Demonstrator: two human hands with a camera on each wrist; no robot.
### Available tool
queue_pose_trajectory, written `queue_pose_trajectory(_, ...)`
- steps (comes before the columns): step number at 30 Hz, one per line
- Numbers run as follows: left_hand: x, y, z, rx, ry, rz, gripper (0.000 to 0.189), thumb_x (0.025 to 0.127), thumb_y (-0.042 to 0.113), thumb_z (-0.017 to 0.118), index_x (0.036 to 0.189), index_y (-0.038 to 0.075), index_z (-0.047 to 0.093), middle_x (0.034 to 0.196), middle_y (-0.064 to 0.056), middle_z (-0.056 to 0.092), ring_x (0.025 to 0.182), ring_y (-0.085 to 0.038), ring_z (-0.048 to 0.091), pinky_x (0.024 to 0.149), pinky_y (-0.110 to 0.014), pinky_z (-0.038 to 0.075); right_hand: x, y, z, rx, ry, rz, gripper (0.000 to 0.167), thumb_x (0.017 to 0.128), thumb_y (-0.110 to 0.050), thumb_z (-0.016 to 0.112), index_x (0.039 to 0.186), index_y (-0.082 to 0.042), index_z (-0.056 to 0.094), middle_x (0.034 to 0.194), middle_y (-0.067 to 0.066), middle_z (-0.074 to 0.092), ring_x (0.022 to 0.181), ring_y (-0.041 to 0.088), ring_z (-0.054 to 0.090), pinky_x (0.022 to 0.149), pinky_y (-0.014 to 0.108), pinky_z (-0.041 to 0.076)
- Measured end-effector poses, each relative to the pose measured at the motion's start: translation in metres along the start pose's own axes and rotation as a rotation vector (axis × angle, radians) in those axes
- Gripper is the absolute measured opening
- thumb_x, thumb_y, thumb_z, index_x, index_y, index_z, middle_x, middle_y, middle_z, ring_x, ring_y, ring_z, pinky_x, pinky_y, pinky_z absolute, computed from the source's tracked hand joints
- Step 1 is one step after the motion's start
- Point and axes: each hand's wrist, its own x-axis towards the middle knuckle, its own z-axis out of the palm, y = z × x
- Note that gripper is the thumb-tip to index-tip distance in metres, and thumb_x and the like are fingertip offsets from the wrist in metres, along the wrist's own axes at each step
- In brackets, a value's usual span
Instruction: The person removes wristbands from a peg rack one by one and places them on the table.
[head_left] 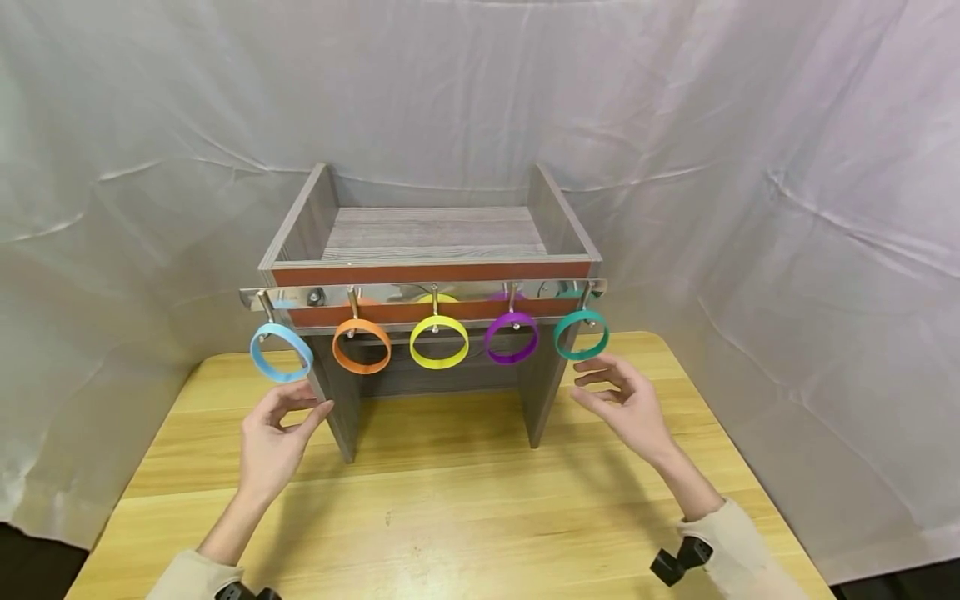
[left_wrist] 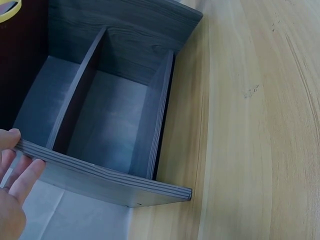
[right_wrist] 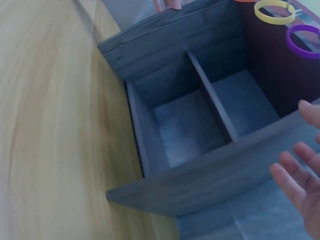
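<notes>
Cut off at left wrist view's upper left: shelf point(left_wrist: 80, 102), yellow ring point(left_wrist: 11, 13); lower left: left hand point(left_wrist: 12, 200). At right wrist view's right edge: right hand point(right_wrist: 306, 192), purple ring point(right_wrist: 301, 53).

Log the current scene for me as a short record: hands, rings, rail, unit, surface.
Left hand: pinches the left side panel
Right hand: beside the right side panel, holding nothing
Rings, left to right: light blue, orange, yellow, purple, green
Rail: metal, hooked, bearing the rings
Unit: grey, open-topped
Surface: wood-grain table
</notes>
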Motion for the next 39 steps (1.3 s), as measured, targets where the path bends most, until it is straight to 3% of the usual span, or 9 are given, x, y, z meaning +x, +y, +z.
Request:
queue_pose_trajectory(4,0.000,0.001,0.001,-0.014,-0.006,0.005,0.032,0.086,-0.014,0.078,0.116,-0.006,0.071,0.095,0.023,0.069,0.087,0.010,0.071,0.068,-0.010,0.061,0.000,-0.007,-0.011,-0.032,-0.031,-0.019,0.049,0.091,0.011,0.075,0.137,0.004,0.059,0.124,-0.003,0.072,0.109,0.008,0.072,0.086,0.020,0.064)
queue_pose_trajectory(13,0.001,0.002,0.002,-0.012,-0.001,-0.005,0.032,0.085,-0.015,0.078,0.115,-0.007,0.070,0.094,0.023,0.069,0.086,0.010,0.071,0.068,-0.009,0.061,0.007,-0.027,-0.031,-0.053,-0.073,-0.077,0.054,0.088,0.017,0.072,0.139,0.006,0.057,0.122,-0.014,0.072,0.109,0.006,0.070,0.088,0.018,0.063)
queue_pose_trajectory(18,0.001,0.001,0.002,-0.015,-0.009,-0.011,0.032,0.086,-0.014,0.078,0.116,-0.006,0.070,0.096,0.023,0.070,0.087,0.010,0.071,0.069,-0.010,0.061,0.015,-0.037,-0.040,-0.058,-0.075,-0.130,0.056,0.087,0.019,0.071,0.140,0.008,0.058,0.120,-0.007,0.072,0.106,0.009,0.072,0.086,0.019,0.064)
queue_pose_trajectory(27,0.000,0.000,0.002,-0.006,-0.004,0.010,0.034,0.085,-0.015,0.078,0.117,-0.008,0.069,0.097,0.024,0.068,0.087,0.011,0.070,0.069,-0.009,0.061,0.036,-0.049,-0.043,-0.013,-0.028,-0.187,0.046,0.087,0.021,0.069,0.132,0.012,0.062,0.111,-0.011,0.076,0.100,0.007,0.072,0.081,0.016,0.063)
queue_pose_trajectory(32,0.000,0.000,0.002,-0.001,0.002,-0.001,0.033,0.085,-0.014,0.078,0.116,-0.006,0.071,0.096,0.024,0.068,0.087,0.011,0.070,0.068,-0.009,0.061,0.044,-0.055,-0.041,0.015,-0.005,-0.204,0.041,0.087,0.021,0.068,0.128,0.014,0.064,0.107,-0.007,0.077,0.097,0.006,0.073,0.079,0.015,0.062)
queue_pose_trajectory(39,-0.001,-0.001,0.001,0.010,0.003,0.000,0.034,0.085,-0.013,0.079,0.117,-0.005,0.071,0.097,0.024,0.068,0.087,0.011,0.070,0.069,-0.009,0.061,0.055,-0.061,-0.040,-0.019,-0.038,-0.186,0.037,0.090,0.015,0.071,0.127,0.010,0.067,0.108,-0.010,0.078,0.095,0.002,0.073,0.073,0.014,0.061)
